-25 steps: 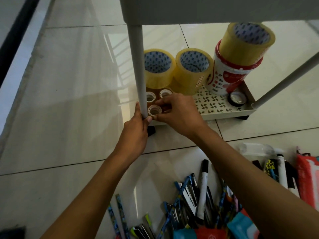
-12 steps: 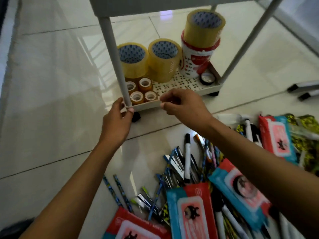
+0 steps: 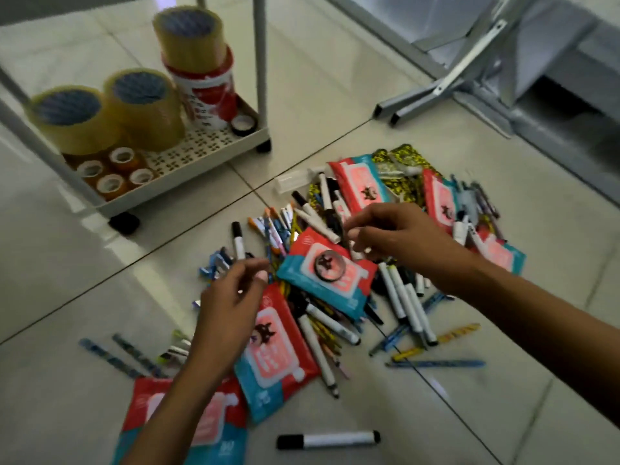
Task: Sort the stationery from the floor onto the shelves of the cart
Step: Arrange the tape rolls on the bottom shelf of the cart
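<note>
A heap of stationery lies on the tiled floor: pens, white markers (image 3: pixel 401 298) and red-and-blue packets (image 3: pixel 275 350). One packet (image 3: pixel 349 283) carries a small black tape roll (image 3: pixel 327 265). My left hand (image 3: pixel 231 297) hovers over the heap's left side, fingers loosely curled, holding nothing. Just right of that packet, my right hand (image 3: pixel 392 236) hovers above the markers with fingers bent down; I see nothing in it, though it is blurred. The cart's bottom shelf (image 3: pixel 188 176) at upper left holds big yellow tape rolls (image 3: pixel 144 105) and several small tape rolls (image 3: pixel 114 172).
A red-and-white can (image 3: pixel 208 92) with a tape roll on top stands on the shelf beside a small black roll (image 3: pixel 242 124). One marker (image 3: pixel 328 439) lies alone near me. Cart post (image 3: pixel 260 55) and wheel (image 3: pixel 124 223) stand close by. Folded metal legs (image 3: pixel 436 92) lie at upper right.
Both hands have left the cart's front rim and drawn back over the floor heap. The view has swung right and down, so the cart now sits at upper left.
</note>
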### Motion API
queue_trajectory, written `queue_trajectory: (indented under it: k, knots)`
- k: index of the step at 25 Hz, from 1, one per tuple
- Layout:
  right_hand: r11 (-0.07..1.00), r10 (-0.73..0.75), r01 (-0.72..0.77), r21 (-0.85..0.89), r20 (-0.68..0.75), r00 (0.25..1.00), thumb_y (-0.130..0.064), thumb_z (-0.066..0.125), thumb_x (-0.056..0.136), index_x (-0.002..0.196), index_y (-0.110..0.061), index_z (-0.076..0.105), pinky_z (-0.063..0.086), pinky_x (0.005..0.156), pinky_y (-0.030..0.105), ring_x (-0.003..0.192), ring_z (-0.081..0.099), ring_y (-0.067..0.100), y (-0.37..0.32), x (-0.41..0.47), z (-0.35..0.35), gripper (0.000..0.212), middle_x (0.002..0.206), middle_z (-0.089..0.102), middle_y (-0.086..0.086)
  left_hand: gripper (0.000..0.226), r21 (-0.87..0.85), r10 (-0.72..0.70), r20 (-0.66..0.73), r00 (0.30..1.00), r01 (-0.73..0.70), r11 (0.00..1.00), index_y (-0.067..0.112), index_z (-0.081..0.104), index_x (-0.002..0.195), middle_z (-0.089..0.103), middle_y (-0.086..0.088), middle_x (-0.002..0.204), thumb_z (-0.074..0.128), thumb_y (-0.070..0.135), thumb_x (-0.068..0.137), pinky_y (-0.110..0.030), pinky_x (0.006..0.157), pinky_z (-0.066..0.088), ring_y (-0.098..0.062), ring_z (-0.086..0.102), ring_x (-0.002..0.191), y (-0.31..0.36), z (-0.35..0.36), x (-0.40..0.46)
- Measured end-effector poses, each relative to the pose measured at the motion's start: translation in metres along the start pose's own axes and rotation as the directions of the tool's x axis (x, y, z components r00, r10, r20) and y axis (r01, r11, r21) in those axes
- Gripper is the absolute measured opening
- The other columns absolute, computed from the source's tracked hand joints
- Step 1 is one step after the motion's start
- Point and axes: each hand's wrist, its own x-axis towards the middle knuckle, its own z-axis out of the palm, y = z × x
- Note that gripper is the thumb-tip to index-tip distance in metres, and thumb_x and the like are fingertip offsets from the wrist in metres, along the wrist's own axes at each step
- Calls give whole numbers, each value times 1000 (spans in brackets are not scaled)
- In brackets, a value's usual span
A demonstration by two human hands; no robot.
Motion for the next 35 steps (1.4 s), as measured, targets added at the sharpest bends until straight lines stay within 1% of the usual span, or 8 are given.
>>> queue_trajectory:
  k: [4, 7, 12, 16, 20, 23, 29, 35]
  knots:
    - [990, 120, -112, 86, -102, 988, -12, 64, 89, 93, -15, 71, 55, 75, 37, 78, 67, 19, 65, -29, -49, 9, 83, 72, 9, 15, 106, 124, 150, 981, -141, 984, 29, 64, 102, 70, 4, 98, 58, 18, 93, -20, 73, 51, -3, 64, 85, 18, 58, 0]
    - [970, 205, -174, 171, -186, 961, -10, 62, 89, 92, -14, 71, 54, 71, 31, 77, 67, 15, 106, -43, -72, 10, 86, 73, 8, 32, 364, 234, 155, 960, -276, 890, 21, 59, 116, 57, 1, 121, 68, 22, 86, -28, 89, 40, -18, 51, 112, 24, 89, 15]
    - [947, 267, -216, 237, -207, 941, -11, 63, 89, 93, -15, 71, 55, 71, 29, 80, 69, 17, 149, -45, -84, 9, 88, 73, 7, 70, 632, 126, 206, 970, -230, 740, 16, 42, 139, 41, -9, 139, 75, 27, 79, -39, 104, 35, -31, 35, 128, 20, 111, 39]
    - [957, 264, -219, 192, -254, 930, -12, 65, 87, 94, -14, 70, 55, 68, 26, 82, 67, 18, 162, -41, -91, 9, 87, 72, 6, 53, 594, 165, 194, 967, -250, 765, 10, 56, 125, 50, -11, 123, 76, 24, 78, -34, 90, 44, -29, 48, 114, 21, 114, 44]
    - [929, 29, -163, -333, -375, 926, -24, 76, 78, 116, -15, 62, 45, 74, 24, 92, 61, 18, 169, -19, -100, 41, 112, 62, 3, 56, 552, 214, 188, 958, -284, 784, 11, 55, 127, 51, -10, 123, 76, 29, 78, -26, 88, 35, -26, 47, 116, 39, 130, 40]
    - [860, -60, -106, -499, -304, 951, -34, 78, 75, 130, -16, 49, 45, 88, 34, 113, 52, 26, 172, 0, -95, 65, 126, 50, 8, 58, 490, 233, 225, 946, -316, 812, 12, 52, 131, 49, -8, 121, 74, 29, 80, -22, 87, 34, -23, 47, 114, 49, 145, 37]
    - [831, -55, -160, -532, -365, 929, -38, 72, 79, 122, -17, 52, 47, 81, 36, 108, 53, 27, 176, 13, -93, 53, 118, 52, 8, 56, 395, 241, 233, 942, -319, 862, 21, 52, 133, 44, 0, 111, 73, 25, 81, -18, 82, 35, -9, 42, 98, 59, 157, 32]
    - [963, -148, 75, -257, -275, 950, -50, 79, 68, 111, -26, 58, 49, 76, 26, 94, 55, 12, 103, 6, -60, 54, 105, 54, -3, 64, 327, 257, 177, 950, -303, 895, 20, 49, 135, 46, 5, 116, 76, 27, 78, -23, 88, 44, -13, 51, 107, 63, 131, 34]
